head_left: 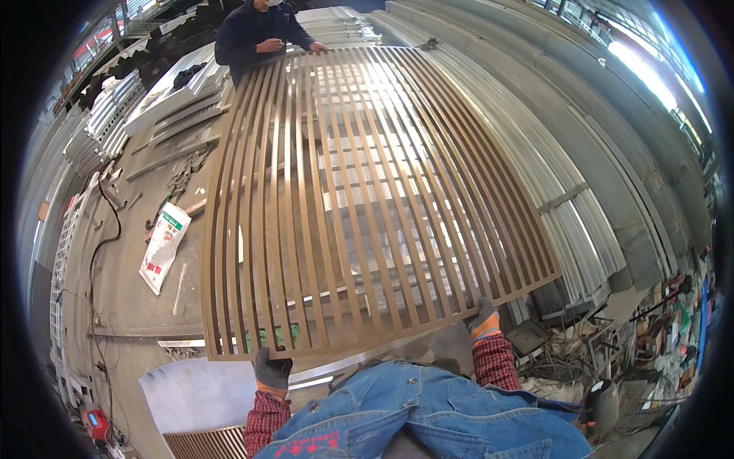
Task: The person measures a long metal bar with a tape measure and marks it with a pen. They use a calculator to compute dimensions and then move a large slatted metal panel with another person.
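A large bronze-brown slatted metal panel (334,252) stretches away from me, its long thin bars running from my side to the far end. My left hand (273,370), in a grey and orange glove, grips the near edge toward its left corner. On the same edge, farther right, my right hand (483,318) in a matching glove is closed round the frame. At the far end a co-worker (256,38) in dark clothes has one hand on the panel's edge, the other raised near the chest. Through the gaps, silvery metal pieces (382,222) show underneath.
Long metal profiles (566,206) are stacked along the right. A white and green bag (164,246) lies on the floor at left, near a dark cable (93,252). Another slatted panel (206,444) sits low at left. Loose scrap (650,359) clutters the lower right.
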Available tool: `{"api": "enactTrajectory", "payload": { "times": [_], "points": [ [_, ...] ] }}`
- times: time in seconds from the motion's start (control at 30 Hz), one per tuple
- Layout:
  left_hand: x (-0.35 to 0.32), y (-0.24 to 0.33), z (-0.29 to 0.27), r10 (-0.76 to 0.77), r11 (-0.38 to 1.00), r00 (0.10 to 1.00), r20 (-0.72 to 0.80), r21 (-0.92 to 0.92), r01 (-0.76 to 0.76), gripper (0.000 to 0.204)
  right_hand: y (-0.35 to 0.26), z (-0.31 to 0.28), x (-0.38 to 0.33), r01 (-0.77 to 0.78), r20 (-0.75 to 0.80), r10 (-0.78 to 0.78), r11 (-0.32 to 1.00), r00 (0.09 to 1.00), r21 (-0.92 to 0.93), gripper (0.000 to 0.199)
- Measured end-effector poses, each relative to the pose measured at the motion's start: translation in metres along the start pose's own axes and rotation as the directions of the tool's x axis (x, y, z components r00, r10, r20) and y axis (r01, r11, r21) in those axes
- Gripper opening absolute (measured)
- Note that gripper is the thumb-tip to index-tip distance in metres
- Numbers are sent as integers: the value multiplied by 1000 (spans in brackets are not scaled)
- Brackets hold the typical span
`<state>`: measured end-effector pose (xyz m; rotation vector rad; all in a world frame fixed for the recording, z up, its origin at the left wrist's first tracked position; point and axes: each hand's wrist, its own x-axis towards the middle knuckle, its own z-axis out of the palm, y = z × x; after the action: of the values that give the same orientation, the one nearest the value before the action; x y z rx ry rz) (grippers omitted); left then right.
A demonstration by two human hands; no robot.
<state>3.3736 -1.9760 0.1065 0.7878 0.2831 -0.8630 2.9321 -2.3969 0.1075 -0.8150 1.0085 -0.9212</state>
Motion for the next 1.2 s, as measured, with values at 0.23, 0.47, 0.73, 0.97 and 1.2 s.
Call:
{"api": "enactTrajectory", "payload": {
  "times": [0.23,0.47,0.73,0.97,1.2],
  "points": [
    [48,-78,77,15,990,1000,6,-138,-14,28,-23,-80,105,-66,-235,77,996,969,57,30],
    [94,-191,144,5,979,1000,-26,-201,-11,23,-90,-152,191,-191,-183,265,919,947,344,33],
    [134,-290,208,-85,976,995,-42,-204,75,17,-131,-240,309,-288,-267,360,917,894,274,35],
    [192,-360,251,-83,981,994,-66,-181,70,16,-157,-276,400,-275,-257,363,907,896,320,40],
    [224,-404,270,-155,987,959,-238,-66,143,27,-168,-292,456,-259,-291,347,918,891,301,38]
  ]
}}
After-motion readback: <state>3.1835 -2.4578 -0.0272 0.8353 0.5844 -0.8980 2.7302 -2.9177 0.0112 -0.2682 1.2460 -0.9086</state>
